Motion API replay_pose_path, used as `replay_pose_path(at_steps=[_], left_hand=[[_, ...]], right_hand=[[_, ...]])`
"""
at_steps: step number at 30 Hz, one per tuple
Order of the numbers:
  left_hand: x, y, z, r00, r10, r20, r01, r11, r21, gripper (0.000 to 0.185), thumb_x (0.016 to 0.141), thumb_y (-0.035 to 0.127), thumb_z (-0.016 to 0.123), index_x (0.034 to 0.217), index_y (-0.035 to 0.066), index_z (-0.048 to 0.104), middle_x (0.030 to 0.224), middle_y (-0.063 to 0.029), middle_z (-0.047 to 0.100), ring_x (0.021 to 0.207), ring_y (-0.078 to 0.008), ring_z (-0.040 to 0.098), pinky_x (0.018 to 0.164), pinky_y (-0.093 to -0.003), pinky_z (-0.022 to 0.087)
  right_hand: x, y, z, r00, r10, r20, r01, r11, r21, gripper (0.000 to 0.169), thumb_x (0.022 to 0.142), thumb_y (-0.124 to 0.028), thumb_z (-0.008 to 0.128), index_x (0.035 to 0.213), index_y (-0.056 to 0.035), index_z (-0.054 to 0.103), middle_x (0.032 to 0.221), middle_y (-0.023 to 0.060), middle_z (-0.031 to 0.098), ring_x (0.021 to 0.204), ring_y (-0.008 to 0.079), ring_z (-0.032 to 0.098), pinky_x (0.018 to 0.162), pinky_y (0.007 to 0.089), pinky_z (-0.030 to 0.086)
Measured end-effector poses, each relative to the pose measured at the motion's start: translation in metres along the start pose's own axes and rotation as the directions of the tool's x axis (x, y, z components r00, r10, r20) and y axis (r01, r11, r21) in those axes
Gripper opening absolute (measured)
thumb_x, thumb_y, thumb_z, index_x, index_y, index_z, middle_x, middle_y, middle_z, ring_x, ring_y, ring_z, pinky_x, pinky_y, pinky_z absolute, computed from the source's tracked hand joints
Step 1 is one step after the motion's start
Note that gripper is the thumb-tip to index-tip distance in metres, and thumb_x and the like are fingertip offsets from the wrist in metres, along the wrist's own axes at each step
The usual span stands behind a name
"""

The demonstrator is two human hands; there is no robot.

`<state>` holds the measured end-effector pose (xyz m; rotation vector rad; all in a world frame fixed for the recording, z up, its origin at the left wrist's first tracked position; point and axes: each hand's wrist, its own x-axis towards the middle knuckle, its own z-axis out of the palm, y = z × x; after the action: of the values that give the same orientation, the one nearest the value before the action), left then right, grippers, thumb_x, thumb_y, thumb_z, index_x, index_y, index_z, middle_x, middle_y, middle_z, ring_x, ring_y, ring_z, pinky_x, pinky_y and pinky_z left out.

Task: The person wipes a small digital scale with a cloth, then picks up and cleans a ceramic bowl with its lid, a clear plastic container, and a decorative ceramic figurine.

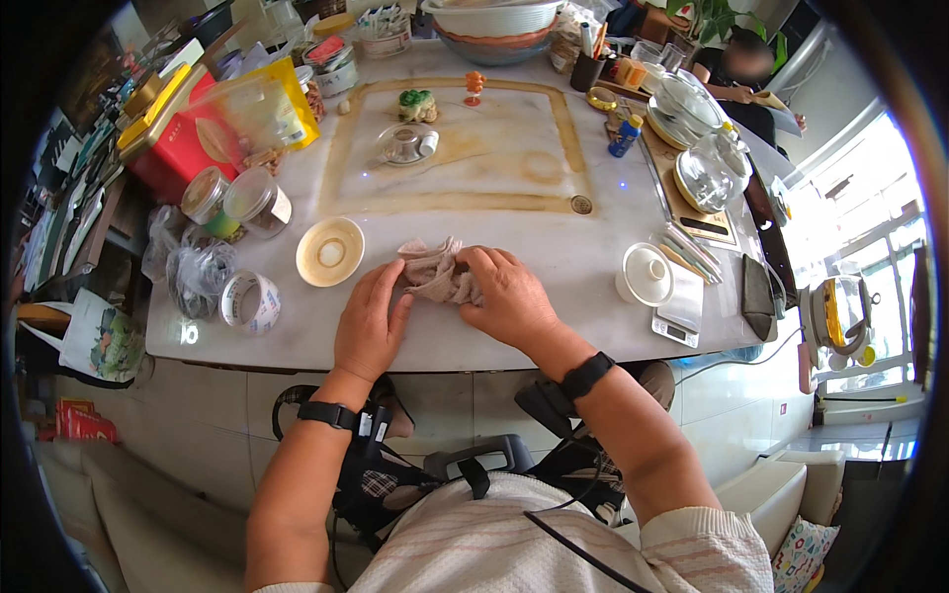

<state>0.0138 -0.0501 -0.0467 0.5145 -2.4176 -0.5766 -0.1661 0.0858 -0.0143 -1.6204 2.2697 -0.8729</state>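
Note:
A crumpled pinkish-beige cloth [432, 273] lies bunched on the marble-patterned tabletop [445, 341] close to its front edge. My right hand [511, 296] grips the cloth's right side, with the thumb low and the fingers over the top. At the left edge of the cloth is my left hand [373, 319], its thumb and fingers apart and the fingertips next to the fabric. A cream saucer [348, 256] with a brown-stained middle stands just beyond my left hand. Some folds of the cloth are hidden under my right fingers.
At left are a tape roll [276, 300], plastic jars [252, 211] and a red box [185, 126]. A lidded white bowl [630, 285] rests by a small digital scale [676, 326] at right. Glass teapots [712, 174] stand beyond it. Another person [734, 74] sits at far right.

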Motion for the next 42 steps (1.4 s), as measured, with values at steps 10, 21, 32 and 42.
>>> replay_pose_path(at_steps=[10, 21, 32, 42], left_hand=[[0.000, -0.001, 0.002, 1.000, -0.007, -0.024, 0.007, 1.000, 0.003, 0.041, 0.097, 0.023, 0.060, 0.134, 0.007, 0.053, 0.126, -0.0163, 0.060, 0.115, -0.0366, 0.057, 0.096, -0.0435, 0.049], [-0.002, -0.003, 0.000, 0.996, 0.028, -0.082, -0.030, 0.999, -0.025, 0.050, 0.086, 0.007, 0.070, 0.134, 0.004, 0.054, 0.128, -0.0166, 0.060, 0.119, -0.0361, 0.056, 0.101, -0.0426, 0.047], [-0.003, -0.021, 0.016, 1.000, 0.019, -0.015, -0.017, 0.992, 0.127, 0.035, 0.093, 0.016, 0.065, 0.127, 0.007, 0.061, 0.119, -0.0146, 0.066, 0.111, -0.0328, 0.061, 0.096, -0.0404, 0.049], [-0.005, -0.045, 0.012, 0.978, -0.208, -0.020, 0.203, 0.967, -0.153, 0.052, 0.087, 0.006, 0.072, 0.136, 0.005, 0.054, 0.127, -0.0130, 0.064, 0.117, -0.0229, 0.061, 0.106, -0.0360, 0.045]], right_hand=[[0.015, 0.016, 0.003, 0.983, -0.094, -0.156, 0.065, 0.981, -0.182, 0.053, 0.075, -0.011, 0.063, 0.127, -0.0152, 0.061, 0.111, 0.0105, 0.063, 0.110, 0.0328, 0.058, 0.094, 0.0436, 0.047], [-0.009, 0.014, -0.001, 0.967, -0.212, -0.142, 0.204, 0.976, -0.070, 0.031, 0.069, -0.015, 0.066, 0.099, -0.0071, 0.066, 0.116, 0.0113, 0.061, 0.110, 0.0345, 0.055, 0.096, 0.0444, 0.047], [-0.092, 0.011, 0.014, 0.949, -0.147, -0.278, 0.117, 0.986, -0.123, 0.054, 0.075, -0.020, 0.071, 0.127, -0.0140, 0.057, 0.143, 0.0152, 0.044, 0.125, 0.0393, 0.047, 0.104, 0.0480, 0.044], [-0.096, 0.010, 0.022, 0.964, -0.178, -0.197, 0.153, 0.979, -0.136, 0.041, 0.083, -0.020, 0.068, 0.124, -0.0229, 0.062, 0.144, 0.0100, 0.046, 0.125, 0.0334, 0.051, 0.103, 0.0440, 0.046]])
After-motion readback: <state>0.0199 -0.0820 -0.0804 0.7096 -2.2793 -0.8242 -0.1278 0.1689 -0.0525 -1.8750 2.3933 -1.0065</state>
